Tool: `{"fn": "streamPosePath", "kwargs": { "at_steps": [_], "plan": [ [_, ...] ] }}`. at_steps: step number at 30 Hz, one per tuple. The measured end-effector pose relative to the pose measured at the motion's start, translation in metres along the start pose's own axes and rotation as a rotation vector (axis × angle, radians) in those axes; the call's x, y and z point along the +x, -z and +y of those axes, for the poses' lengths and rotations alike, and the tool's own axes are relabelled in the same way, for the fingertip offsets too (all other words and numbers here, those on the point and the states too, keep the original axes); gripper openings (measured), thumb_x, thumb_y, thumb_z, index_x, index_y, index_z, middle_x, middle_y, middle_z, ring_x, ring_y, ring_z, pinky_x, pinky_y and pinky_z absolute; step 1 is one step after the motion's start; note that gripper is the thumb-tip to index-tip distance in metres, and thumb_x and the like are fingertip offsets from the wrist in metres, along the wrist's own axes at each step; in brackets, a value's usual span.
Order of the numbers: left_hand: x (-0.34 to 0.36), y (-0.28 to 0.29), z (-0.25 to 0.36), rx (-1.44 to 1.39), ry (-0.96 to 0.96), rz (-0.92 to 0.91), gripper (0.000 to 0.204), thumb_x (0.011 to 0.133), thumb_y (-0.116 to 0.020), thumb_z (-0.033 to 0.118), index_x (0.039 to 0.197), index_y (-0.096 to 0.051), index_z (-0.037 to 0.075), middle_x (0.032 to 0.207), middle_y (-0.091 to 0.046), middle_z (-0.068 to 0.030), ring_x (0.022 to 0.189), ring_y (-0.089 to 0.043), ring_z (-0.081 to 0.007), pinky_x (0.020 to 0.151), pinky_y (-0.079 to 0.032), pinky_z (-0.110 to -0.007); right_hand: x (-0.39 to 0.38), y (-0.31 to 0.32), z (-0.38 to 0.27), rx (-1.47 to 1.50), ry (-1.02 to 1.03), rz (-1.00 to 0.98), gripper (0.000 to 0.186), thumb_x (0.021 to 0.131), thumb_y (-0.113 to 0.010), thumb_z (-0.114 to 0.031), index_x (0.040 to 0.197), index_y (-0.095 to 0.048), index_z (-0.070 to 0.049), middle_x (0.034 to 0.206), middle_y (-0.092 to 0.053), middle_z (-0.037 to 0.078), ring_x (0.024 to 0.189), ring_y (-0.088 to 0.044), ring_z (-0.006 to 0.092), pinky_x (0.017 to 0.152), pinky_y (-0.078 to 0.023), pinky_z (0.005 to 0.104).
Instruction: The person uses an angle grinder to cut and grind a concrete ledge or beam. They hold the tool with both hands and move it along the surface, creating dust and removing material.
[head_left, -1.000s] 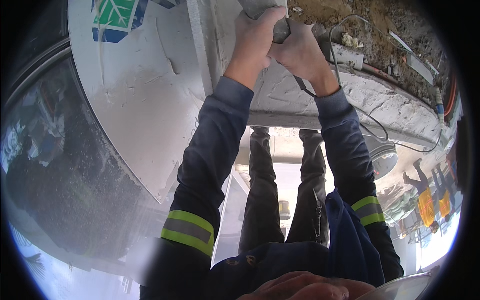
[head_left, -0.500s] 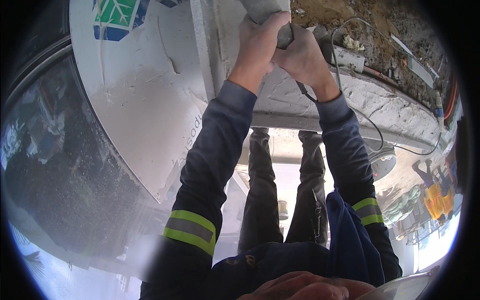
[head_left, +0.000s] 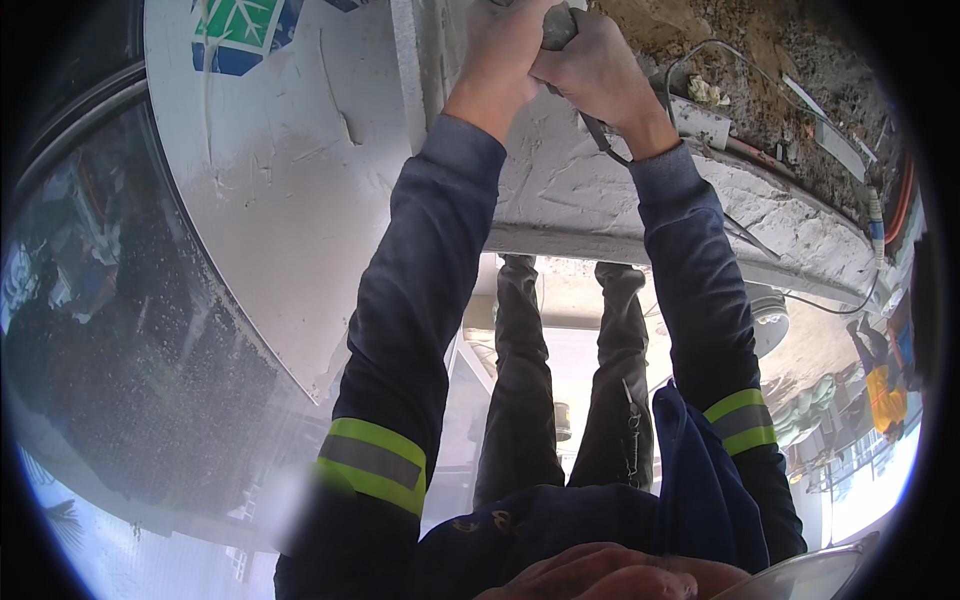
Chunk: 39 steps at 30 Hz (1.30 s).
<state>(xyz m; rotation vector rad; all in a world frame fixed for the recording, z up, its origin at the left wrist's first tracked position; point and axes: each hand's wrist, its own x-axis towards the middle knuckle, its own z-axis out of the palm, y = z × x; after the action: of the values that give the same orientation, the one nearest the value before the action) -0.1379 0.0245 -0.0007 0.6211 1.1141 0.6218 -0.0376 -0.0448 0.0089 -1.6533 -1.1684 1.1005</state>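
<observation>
At the top of the head view, both my hands are wrapped round a dusty grey corded power tool (head_left: 558, 30). My left hand (head_left: 502, 62) is closed on its left side, and my right hand (head_left: 602, 78) is closed close beside it on the right. The tool's far end is cut off by the picture's upper edge, so its exact kind cannot be told. A dark cord (head_left: 603, 140) runs from it past my right wrist. Beneath my hands lies a rough whitish concrete ledge (head_left: 570, 205), with a pale upright edge (head_left: 410, 80) to the left.
A large white panel (head_left: 290, 190) with a green and blue sign stands left, beside dark dusty glass (head_left: 120, 270). Bare soil (head_left: 740, 30) with debris and a white strip (head_left: 840, 150) lies upper right. A bucket (head_left: 768, 325) and a person in orange (head_left: 884, 400) are at right.
My hands and the tool have moved farther away, toward the upper edge, and slightly left. The cord has shifted with them. The person in orange at the right has changed position.
</observation>
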Motion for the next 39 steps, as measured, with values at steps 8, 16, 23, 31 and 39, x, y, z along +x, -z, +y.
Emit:
{"fn": "streamPosePath", "kwargs": {
  "at_steps": [8, 16, 23, 31, 39],
  "plan": [
    [0.003, 0.007, -0.016, -0.112, 0.050, -0.106, 0.032, 0.093, -0.074, 0.024, 0.115, -0.066, 0.004, 0.103, -0.067, -0.0036, 0.089, -0.068, -0.0168, 0.076, -0.056, -0.032, -0.010, 0.002, -0.006, 0.045, -0.057, 0.003, 0.035, 0.079, -0.078, -0.015, 0.104, -0.068, 0.009, 0.086, -0.073, 0.015, 0.078, -0.070, 0.0214, 0.070, -0.056, 0.0364],
    [-0.041, -0.004, -0.024, -0.040, -0.098, -0.078, 0.035, 0.086, -0.076, 0.014, 0.113, -0.066, -0.005, 0.101, -0.071, -0.0108, 0.085, -0.070, -0.0190, 0.075, -0.057, -0.034, -0.048, 0.004, 0.005, 0.009, -0.121, -0.035, 0.049, 0.080, -0.081, -0.023, 0.106, -0.062, 0.013, 0.080, -0.073, 0.016, 0.071, -0.070, 0.0197, 0.065, -0.056, 0.0345],
    [-0.046, -0.004, -0.036, -0.047, -0.171, -0.054, 0.035, 0.086, -0.077, 0.015, 0.112, -0.066, -0.005, 0.101, -0.071, -0.0108, 0.085, -0.070, -0.0186, 0.074, -0.057, -0.035, -0.058, 0.000, 0.012, 0.002, -0.052, -0.001, 0.044, 0.081, -0.080, -0.020, 0.106, -0.063, 0.011, 0.081, -0.073, 0.015, 0.071, -0.070, 0.0189, 0.066, -0.057, 0.0341],
    [-0.031, -0.004, -0.029, -0.006, -0.066, -0.026, 0.033, 0.092, -0.075, 0.025, 0.115, -0.068, 0.001, 0.102, -0.069, -0.0057, 0.091, -0.068, -0.0170, 0.077, -0.055, -0.032, -0.040, 0.007, 0.009, -0.015, -0.093, -0.076, 0.037, 0.082, -0.080, -0.019, 0.101, -0.066, 0.010, 0.082, -0.074, 0.014, 0.073, -0.071, 0.0187, 0.066, -0.057, 0.0340],
    [-0.009, -0.006, -0.015, -0.068, 0.030, -0.044, 0.026, 0.091, -0.075, 0.024, 0.107, -0.069, 0.005, 0.096, -0.067, -0.0035, 0.085, -0.067, -0.0158, 0.071, -0.054, -0.032, -0.008, 0.017, 0.047, -0.637, 0.699, -0.143, 0.021, 0.081, -0.081, -0.019, 0.092, -0.074, -0.003, 0.076, -0.069, 0.009, 0.066, -0.068, 0.0237, 0.062, -0.055, 0.0368]
  ]
}}
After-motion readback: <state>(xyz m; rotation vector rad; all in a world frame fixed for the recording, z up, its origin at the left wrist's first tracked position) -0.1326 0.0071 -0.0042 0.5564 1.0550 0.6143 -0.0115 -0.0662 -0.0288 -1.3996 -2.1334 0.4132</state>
